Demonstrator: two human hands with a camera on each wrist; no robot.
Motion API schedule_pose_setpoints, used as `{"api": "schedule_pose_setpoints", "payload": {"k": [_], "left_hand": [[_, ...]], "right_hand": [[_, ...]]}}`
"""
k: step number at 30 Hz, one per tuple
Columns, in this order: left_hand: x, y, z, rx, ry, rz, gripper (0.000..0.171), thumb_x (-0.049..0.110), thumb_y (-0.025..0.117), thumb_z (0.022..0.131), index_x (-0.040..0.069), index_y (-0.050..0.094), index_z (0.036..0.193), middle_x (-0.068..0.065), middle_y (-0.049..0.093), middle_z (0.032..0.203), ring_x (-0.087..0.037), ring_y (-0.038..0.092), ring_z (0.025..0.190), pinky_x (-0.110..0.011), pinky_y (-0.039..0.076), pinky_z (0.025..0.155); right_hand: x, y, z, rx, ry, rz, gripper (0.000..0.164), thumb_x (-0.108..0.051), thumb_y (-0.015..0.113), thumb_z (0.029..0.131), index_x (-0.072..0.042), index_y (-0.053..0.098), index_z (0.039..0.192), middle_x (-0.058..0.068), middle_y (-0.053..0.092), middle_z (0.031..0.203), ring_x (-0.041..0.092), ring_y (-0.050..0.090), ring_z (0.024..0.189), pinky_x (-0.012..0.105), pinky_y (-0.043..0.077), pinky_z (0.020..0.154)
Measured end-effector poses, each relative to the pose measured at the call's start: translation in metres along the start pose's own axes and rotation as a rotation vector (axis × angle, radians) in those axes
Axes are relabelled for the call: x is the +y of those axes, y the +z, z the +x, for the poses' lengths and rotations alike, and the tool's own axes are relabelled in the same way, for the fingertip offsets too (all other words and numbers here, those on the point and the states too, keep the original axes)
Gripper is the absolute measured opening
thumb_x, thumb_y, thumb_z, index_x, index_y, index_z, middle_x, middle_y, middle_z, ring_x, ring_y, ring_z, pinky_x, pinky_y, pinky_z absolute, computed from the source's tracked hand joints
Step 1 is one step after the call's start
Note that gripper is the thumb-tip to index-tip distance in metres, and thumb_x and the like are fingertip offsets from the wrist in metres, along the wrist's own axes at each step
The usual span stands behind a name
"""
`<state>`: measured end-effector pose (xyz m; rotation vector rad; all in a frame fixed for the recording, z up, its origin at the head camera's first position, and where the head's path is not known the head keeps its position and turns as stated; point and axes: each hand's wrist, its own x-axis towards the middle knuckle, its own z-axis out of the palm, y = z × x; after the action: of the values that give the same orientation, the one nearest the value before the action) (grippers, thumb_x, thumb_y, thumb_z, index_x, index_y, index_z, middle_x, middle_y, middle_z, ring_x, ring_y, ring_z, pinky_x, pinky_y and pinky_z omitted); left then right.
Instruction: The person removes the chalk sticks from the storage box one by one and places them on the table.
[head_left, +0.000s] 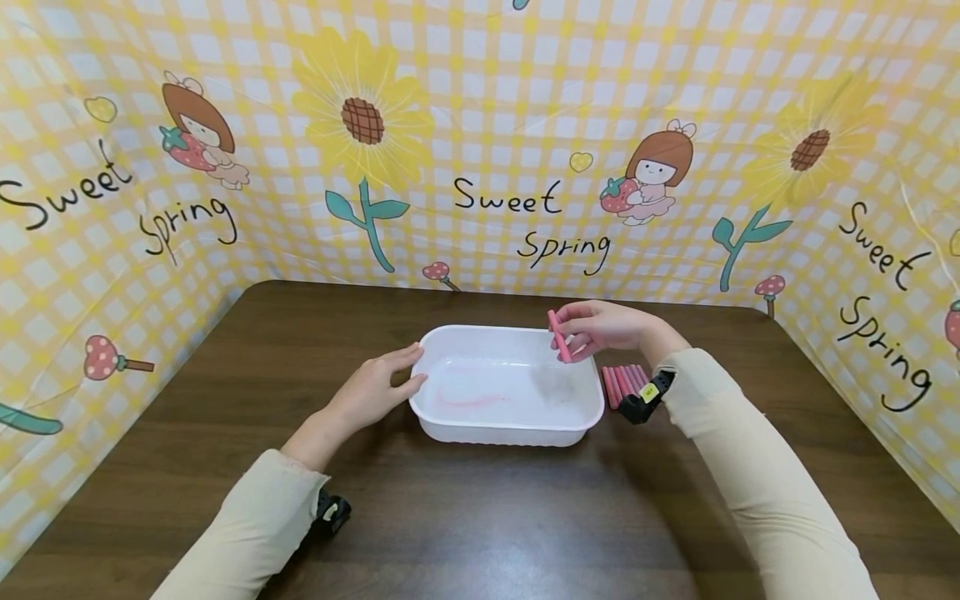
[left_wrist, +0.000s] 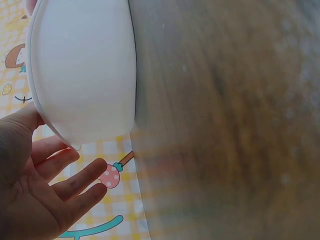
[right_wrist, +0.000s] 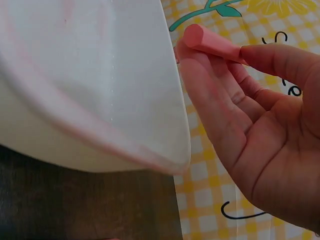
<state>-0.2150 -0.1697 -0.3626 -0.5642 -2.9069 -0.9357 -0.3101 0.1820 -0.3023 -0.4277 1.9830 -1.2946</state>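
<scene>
My right hand (head_left: 592,325) pinches a pink chalk stick (head_left: 558,336) between thumb and fingers, above the right back corner of a white plastic basin (head_left: 506,435). In the right wrist view, the chalk's round end (right_wrist: 195,36) points toward the basin. At the basin's left end, my left hand (head_left: 371,385) touches the rim with thumb and fingertips. The left wrist view shows its other fingers (left_wrist: 82,182) loosely spread off the wall. A faint pink smear (head_left: 472,402) marks the basin's inside.
Several pink and mauve chalk sticks (head_left: 613,387) lie in a row on the table right of the basin, partly hidden by the right wrist camera (head_left: 641,406). A checkered cloth (head_left: 480,150) borders the dark wooden table (head_left: 465,517) at the back and sides.
</scene>
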Motion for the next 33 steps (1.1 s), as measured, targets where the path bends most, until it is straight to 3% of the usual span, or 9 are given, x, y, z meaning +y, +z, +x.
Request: {"api": "schedule_pose_setpoints", "payload": {"k": [10,14,20,29,33], "left_hand": [[0.001,0.0,0.0,0.005,0.0,0.0,0.053,0.028,0.054,0.094,0.001,0.043,0.138,-0.016,0.04,0.146,-0.035,0.038,0.135,-0.051,0.033,0.109],[0.0,0.001,0.0,0.008,0.003,-0.002,0.052,0.027,0.055,0.094,0.001,0.043,0.137,-0.016,0.04,0.145,-0.035,0.038,0.135,-0.051,0.033,0.109],[0.0,0.001,0.0,0.008,0.007,-0.008,0.052,0.027,0.055,0.094,0.0,0.043,0.137,-0.016,0.04,0.145,-0.036,0.038,0.135,-0.051,0.034,0.109],[0.001,0.0,0.0,0.003,0.002,-0.015,0.053,0.029,0.054,0.094,0.001,0.042,0.138,-0.016,0.04,0.146,-0.036,0.037,0.135,-0.052,0.033,0.109],[0.0,0.001,0.0,0.008,0.008,-0.009,0.053,0.028,0.054,0.094,0.0,0.042,0.138,-0.017,0.04,0.145,-0.036,0.038,0.135,-0.052,0.034,0.109]], "right_hand": [[0.025,-0.019,-0.021,0.022,-0.038,0.029,0.033,-0.019,0.042,0.1,0.003,0.037,0.125,0.003,0.067,0.1,0.015,0.068,0.09,0.04,0.055,0.087],[0.035,-0.027,-0.03,0.045,-0.057,0.047,0.024,-0.019,0.041,0.1,-0.003,0.043,0.118,0.004,0.065,0.102,0.016,0.068,0.09,0.043,0.054,0.089],[0.05,-0.035,-0.044,0.078,-0.081,0.048,0.018,-0.018,0.04,0.1,-0.007,0.046,0.113,0.0,0.066,0.099,0.017,0.068,0.094,0.04,0.055,0.087],[0.07,-0.046,-0.062,0.147,-0.061,0.067,0.013,-0.02,0.044,0.099,-0.012,0.05,0.108,-0.006,0.066,0.094,0.009,0.066,0.087,0.033,0.056,0.084],[0.08,-0.051,-0.069,0.209,-0.022,0.062,0.022,-0.021,0.045,0.099,-0.005,0.048,0.113,-0.008,0.066,0.092,0.007,0.065,0.086,0.032,0.056,0.085]]}}
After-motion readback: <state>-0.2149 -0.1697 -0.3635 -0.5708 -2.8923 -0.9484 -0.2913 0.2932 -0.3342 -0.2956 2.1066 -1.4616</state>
